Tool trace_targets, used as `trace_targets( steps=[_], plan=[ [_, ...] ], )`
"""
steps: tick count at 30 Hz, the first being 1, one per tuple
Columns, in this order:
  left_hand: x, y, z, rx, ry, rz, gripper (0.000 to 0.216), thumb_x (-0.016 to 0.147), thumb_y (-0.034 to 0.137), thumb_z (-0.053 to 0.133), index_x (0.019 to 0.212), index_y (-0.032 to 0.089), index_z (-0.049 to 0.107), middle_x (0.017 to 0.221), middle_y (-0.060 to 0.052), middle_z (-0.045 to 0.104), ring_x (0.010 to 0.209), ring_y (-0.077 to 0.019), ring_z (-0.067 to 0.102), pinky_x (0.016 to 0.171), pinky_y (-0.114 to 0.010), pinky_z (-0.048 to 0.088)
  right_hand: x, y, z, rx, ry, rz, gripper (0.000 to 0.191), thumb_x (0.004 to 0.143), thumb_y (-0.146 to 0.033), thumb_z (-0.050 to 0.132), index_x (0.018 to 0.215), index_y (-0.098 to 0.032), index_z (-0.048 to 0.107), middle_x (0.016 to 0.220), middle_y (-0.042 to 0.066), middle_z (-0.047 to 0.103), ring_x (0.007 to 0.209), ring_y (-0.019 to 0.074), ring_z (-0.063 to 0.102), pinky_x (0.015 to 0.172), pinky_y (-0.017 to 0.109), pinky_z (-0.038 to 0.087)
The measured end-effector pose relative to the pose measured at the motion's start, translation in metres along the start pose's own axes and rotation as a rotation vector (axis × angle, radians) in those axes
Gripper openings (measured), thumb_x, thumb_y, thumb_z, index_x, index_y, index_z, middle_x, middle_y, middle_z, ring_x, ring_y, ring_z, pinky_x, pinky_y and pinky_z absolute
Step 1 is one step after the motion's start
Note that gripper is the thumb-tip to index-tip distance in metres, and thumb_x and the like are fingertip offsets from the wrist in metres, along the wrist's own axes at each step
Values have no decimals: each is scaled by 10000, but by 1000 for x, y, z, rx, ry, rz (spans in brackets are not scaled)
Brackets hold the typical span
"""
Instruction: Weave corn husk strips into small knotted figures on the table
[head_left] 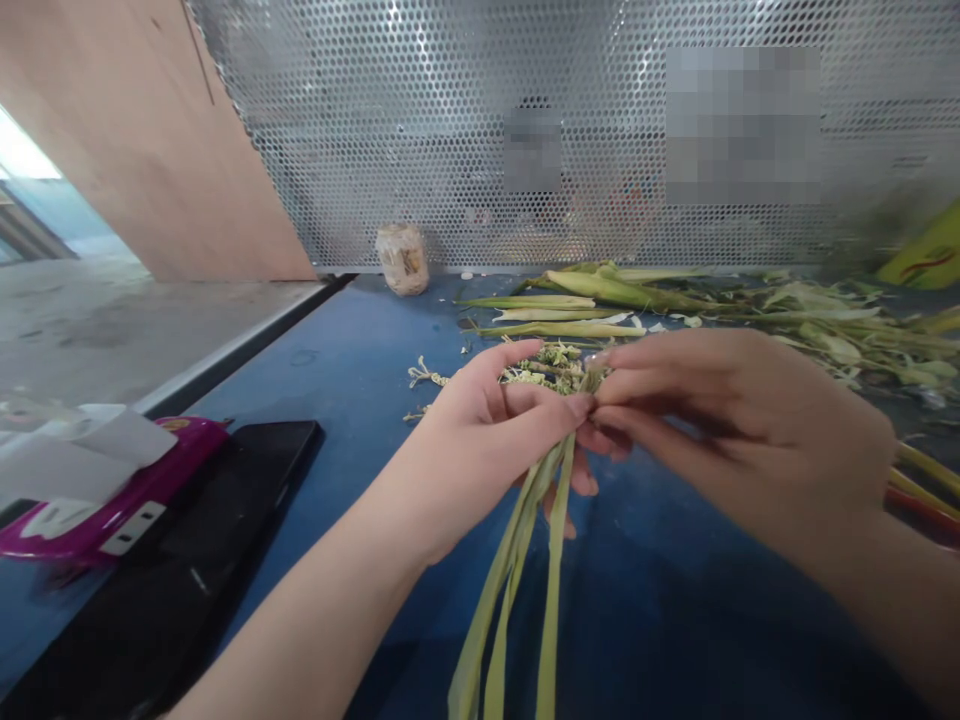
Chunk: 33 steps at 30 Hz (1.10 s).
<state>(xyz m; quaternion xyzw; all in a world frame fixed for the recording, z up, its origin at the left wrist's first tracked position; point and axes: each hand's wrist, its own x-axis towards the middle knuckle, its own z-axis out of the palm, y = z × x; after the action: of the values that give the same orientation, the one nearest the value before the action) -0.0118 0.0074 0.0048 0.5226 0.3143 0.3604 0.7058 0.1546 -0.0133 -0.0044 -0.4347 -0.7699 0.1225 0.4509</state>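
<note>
Long, narrow green leaf strips (pixel 553 580) hang down from between my two hands, their lower ends running off the bottom of the view. My left hand (pixel 487 430) pinches the strips between thumb and fingers near their upper end. Right beside it, the fingertips of my right hand (pixel 742 430) are closed on the top of the same bundle, where the strips meet; how they are joined is hidden by the fingers. Behind the hands lie small pale knotted plant pieces (pixel 426 374), partly covered by my left hand.
Long green stalks and leaves (pixel 622 290) lie along the table's back, before a perforated metal panel (pixel 450 120). A wrapped jar (pixel 403 260) stands back left. On the left are a black flat device (pixel 187 560) and a purple power strip (pixel 191 455) with white plugs.
</note>
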Motion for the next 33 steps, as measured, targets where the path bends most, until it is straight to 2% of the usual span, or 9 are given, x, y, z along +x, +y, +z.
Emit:
trace_targets(
  steps=[4, 8, 11, 19, 23, 29, 33],
  plan=[
    [0, 0, 3, 14, 55, 71, 618, 753, 166, 578, 1295, 180, 282, 588, 32, 590, 468, -112, 559, 364, -195, 459, 2, -3, 3, 169, 72, 135, 225, 766, -221, 582, 966, -321, 559, 762, -40, 671, 606, 134, 643, 540, 251, 545],
    [-1, -2, 4, 40, 66, 109, 620, 754, 177, 578, 1296, 205, 277, 603, 36, 590, 473, -113, 573, 369, -193, 472, 5, -5, 4, 268, 62, 248, 227, 726, -250, 628, 935, -308, 562, 716, -43, 669, 559, 140, 638, 491, 249, 528],
    [-1, -2, 3, 53, 84, 109, 626, 757, 171, 573, 1302, 206, 268, 597, 39, 592, 450, -109, 568, 368, -197, 474, 5, -6, 5, 329, 52, 271, 287, 678, -245, 673, 935, -309, 562, 723, -40, 675, 597, 155, 650, 505, 254, 535],
    [-1, -1, 4, 67, 57, 92, 623, 768, 170, 559, 1310, 211, 253, 633, 20, 597, 466, -115, 570, 364, -202, 474, 6, -6, 3, 377, 51, 307, 270, 684, -205, 669, 910, -301, 557, 746, -46, 674, 609, 140, 648, 512, 244, 544],
    [0, -1, 5, 40, 42, 108, 545, 787, 186, 534, 1280, 189, 302, 620, 14, 583, 488, -129, 574, 367, -218, 479, 4, -8, 4, 304, 88, 280, 274, 698, -208, 656, 923, -314, 541, 742, -59, 669, 600, 125, 642, 500, 231, 535],
    [2, -2, 6, -12, 37, 119, 557, 774, 112, 527, 1269, 180, 281, 656, 18, 564, 566, -149, 596, 403, -265, 524, -4, -10, 8, 10, 213, 93, 353, 722, -144, 607, 1014, -317, 505, 781, -31, 663, 707, 161, 646, 558, 276, 538],
    [3, -4, 7, -1, 45, 100, 578, 769, 101, 528, 1278, 172, 264, 720, -1, 565, 617, -157, 612, 461, -289, 547, -5, -8, 8, -144, 200, -1, 264, 734, -129, 578, 942, -291, 559, 775, -5, 665, 728, 177, 646, 527, 271, 529]
  ],
)
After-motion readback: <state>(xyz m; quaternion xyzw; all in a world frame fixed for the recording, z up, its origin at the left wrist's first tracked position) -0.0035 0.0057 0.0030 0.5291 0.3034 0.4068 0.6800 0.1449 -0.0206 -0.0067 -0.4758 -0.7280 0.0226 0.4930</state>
